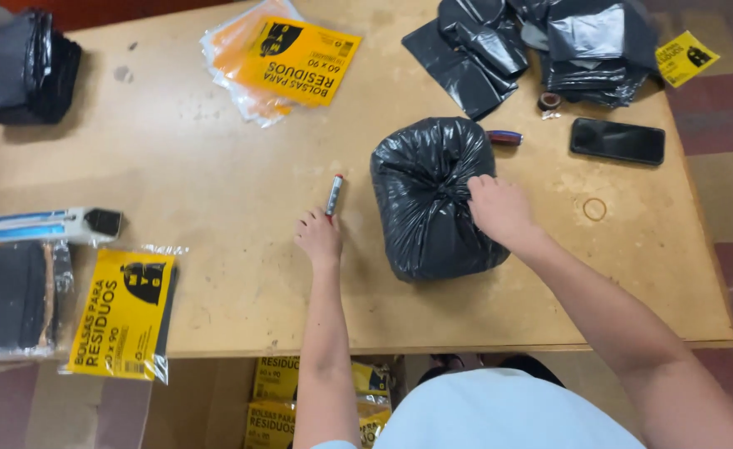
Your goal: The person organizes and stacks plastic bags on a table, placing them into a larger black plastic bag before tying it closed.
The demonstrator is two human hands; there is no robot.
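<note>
A filled black plastic bag (427, 208), gathered at its top, lies on the wooden table (217, 166) in front of me. My right hand (497, 208) rests on the bag's right side, fingers at the gathered folds. My left hand (319, 235) is on the table left of the bag, fingertips touching a small grey lighter with a red tip (333, 194). Whether the fingers grip the lighter is unclear.
A heap of loose black bags (541, 46) lies at the back right, with a black phone (617, 140), a small tape roll (549, 101), a rubber band (594, 209) and another lighter (505, 137) nearby. Yellow-labelled bag packets (287, 58) (123, 314) and a black stack (25, 71) lie left.
</note>
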